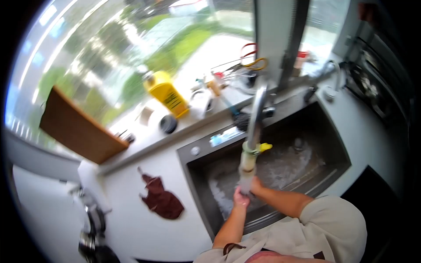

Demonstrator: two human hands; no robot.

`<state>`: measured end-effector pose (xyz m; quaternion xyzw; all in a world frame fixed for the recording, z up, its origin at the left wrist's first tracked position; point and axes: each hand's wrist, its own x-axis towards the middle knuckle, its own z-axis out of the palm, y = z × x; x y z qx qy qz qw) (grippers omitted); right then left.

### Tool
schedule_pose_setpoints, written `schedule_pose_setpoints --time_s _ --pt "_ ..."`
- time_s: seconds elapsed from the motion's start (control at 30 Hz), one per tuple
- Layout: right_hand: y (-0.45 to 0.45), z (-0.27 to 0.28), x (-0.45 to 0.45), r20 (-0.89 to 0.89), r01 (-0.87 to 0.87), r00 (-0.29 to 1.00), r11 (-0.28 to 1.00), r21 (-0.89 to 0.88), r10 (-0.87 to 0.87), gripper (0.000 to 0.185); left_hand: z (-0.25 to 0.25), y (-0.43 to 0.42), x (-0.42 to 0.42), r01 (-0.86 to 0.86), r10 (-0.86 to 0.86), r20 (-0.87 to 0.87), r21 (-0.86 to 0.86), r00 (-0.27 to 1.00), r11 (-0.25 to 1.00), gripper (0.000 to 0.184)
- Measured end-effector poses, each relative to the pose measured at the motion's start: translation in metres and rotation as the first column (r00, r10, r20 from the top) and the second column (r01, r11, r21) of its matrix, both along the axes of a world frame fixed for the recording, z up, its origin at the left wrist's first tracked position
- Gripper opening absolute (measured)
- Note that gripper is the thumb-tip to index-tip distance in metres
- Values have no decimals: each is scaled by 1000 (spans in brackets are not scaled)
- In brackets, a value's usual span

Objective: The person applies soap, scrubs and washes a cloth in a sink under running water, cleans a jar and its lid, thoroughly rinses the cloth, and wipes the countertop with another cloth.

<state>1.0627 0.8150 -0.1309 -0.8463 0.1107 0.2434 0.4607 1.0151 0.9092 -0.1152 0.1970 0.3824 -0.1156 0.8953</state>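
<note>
Both of my hands are over the dark sink (340,168), beneath the end of the tall faucet (255,122). My left hand (241,198) is at the lower left of the pale spout end, and my right hand (256,186) is just beside it on the right. The two hands are close together, around the whitish stream or nozzle tip. Their fingers are blurred and partly hidden, so whether they hold anything cannot be made out. A yellow piece (265,147) sticks out beside the spout. Whitish foam or water covers part of the sink floor.
On the left counter lies a dark red cloth (163,199). Along the window sill stand a brown board (79,127), a yellow bottle (167,94), a dark-ended roll or jar (168,124) and scissors (255,64). Metal pots (94,219) are at lower left.
</note>
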Motion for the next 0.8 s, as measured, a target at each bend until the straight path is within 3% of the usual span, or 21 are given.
schedule_pose_setpoints --time_s 0.03,0.07,0.1,0.13,0.17,0.2,0.23,0.27,0.33,0.4,0.47,0.5,0.57,0.6,0.67,0.8 --pt "3 1 10 -104 190 978 978 89 -181 30 12 2 5 26 -23 83 -42 996 999 40" --pt "6 -7 6 -248 416 907 820 393 -341 24 13 5 6 91 -87 109 -33 990 995 44" --pt "5 7 8 -448 503 850 676 538 -276 22 8 11 7 166 -163 140 -6 977 986 49" --pt "9 37 -1 -442 449 879 628 636 -180 23 6 16 7 194 -190 96 -30 977 981 54" --pt "15 52 -6 -249 166 967 869 466 -51 40 -2 23 5 204 -194 135 -61 972 977 57" --pt "20 32 -24 32 6 999 961 278 -16 50 -20 25 2 369 -190 451 -351 872 861 58" --pt "25 42 -35 281 -47 958 999 -13 49 60 -2 20 4 268 -164 349 -277 923 923 57" --pt "19 49 -36 156 -103 982 994 -24 105 56 18 14 5 179 -132 247 -180 960 967 56" --pt "7 146 -19 -98 -239 967 970 -42 234 50 23 11 6 150 -136 150 -85 979 985 55" --pt "9 136 -17 -129 -209 971 976 -56 200 57 13 12 1 166 -160 123 -35 979 986 53" --pt "6 140 -9 -301 -206 933 978 8 199 53 -5 14 -3 181 -180 109 1 978 983 52" --pt "6 136 -10 -300 -204 933 979 6 197 53 -14 18 -4 187 -189 106 31 976 982 51" --pt "8 119 -20 24 -86 996 996 -28 87 42 -33 22 -2 184 -195 91 118 977 976 50" --pt "8 101 -20 23 -82 996 996 -28 83 42 -43 20 1 142 -155 55 183 986 973 48" --pt "5 63 -18 405 -64 908 992 -109 103 28 -57 18 6 32 -18 -40 385 999 922 43" --pt "-15 95 -9 214 -188 949 962 -196 229 43 -48 19 4 130 -41 -163 583 986 802 43"
